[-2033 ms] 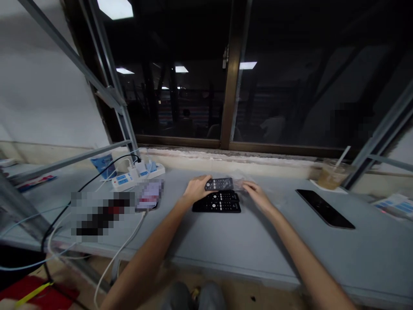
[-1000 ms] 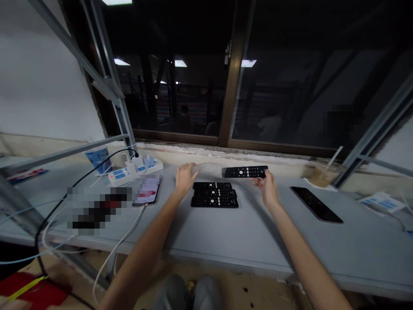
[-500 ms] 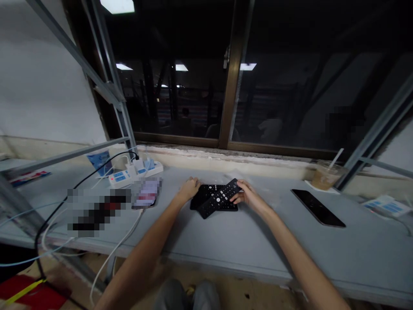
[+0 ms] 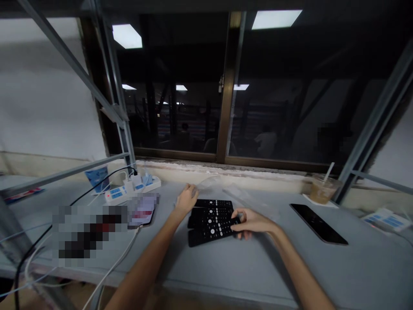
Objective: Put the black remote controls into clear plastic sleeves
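Note:
Three black remote controls lie side by side on the grey table [image 4: 226,267]. My right hand [image 4: 251,222] grips the right end of the nearest remote [image 4: 211,234], which lies against the other two remotes [image 4: 211,208]. My left hand [image 4: 186,199] rests at the left end of the far remote, fingers curled, touching a clear plastic bag [image 4: 206,183] behind it.
A dark phone [image 4: 318,223] lies at the right, with an iced drink cup [image 4: 321,188] behind it. A white power strip [image 4: 132,189] with plugs and cables sits at the left. Another clear bag [image 4: 238,196] lies behind the remotes. A window ledge runs along the back.
My right hand carried the third remote from the back right and set it down at the front of the row. My left hand moved to the bag behind the remotes.

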Tool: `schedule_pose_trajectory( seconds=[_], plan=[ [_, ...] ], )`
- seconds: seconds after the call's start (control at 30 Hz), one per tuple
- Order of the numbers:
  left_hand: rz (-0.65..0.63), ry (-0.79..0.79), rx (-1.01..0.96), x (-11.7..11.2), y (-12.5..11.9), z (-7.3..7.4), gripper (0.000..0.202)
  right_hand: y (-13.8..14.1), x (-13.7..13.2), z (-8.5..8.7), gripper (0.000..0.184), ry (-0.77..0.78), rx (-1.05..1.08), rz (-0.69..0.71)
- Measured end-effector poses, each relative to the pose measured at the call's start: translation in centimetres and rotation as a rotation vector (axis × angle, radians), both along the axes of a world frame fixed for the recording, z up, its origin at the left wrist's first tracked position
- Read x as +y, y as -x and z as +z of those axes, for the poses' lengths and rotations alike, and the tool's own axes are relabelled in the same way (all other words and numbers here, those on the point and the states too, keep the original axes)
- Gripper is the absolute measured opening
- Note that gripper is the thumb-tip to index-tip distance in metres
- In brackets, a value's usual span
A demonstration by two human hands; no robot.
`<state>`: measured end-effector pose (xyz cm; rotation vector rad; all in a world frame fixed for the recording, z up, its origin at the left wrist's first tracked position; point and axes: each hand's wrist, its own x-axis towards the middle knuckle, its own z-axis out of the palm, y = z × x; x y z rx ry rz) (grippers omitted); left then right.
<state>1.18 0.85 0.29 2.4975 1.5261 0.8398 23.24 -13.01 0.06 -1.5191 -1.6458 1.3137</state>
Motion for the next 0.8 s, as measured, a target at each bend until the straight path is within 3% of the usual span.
schedule_pose_trajectory(
  seconds=[0.13, 0.27, 0.47, 0.53, 0.63, 0.73, 0.8],
  plan=[
    [-0.03, -0.022, 0.03, -0.9, -0.2, 0.5, 0.023, 0.4, 0.1, -0.9, 0.05, 0.068, -0.08, 0.022],
    [-0.048, -0.031, 0.063, -0.7, -0.3, 0.0, 0.021, 0.6, 0.4, -1.5, 0.048, 0.071, -0.155, 0.003],
    [-0.061, -0.044, 0.044, -0.8, -0.2, 0.2, 0.02, 0.4, 0.6, -1.6, 0.038, -0.078, -0.181, -0.031],
    [-0.12, -0.047, 0.028, -1.2, -0.3, 0.6, 0.02, 0.4, 0.7, -1.3, 0.034, -0.204, -0.184, -0.082],
    [-0.29, -0.033, 0.044, -1.9, -0.5, 0.7, 0.024, 0.5, 0.7, -0.6, 0.028, -0.535, -0.25, -0.257],
    [-0.445, -0.03, 0.129, -2.7, -1.0, 0.6, 0.031, 0.9, 0.5, 0.1, 0.028, -0.913, -0.451, -0.398],
    [-0.514, -0.034, 0.162, -3.3, -1.4, 0.6, 0.033, 1.2, 0.4, 0.5, 0.03, -1.071, -0.597, -0.418]
  ],
)
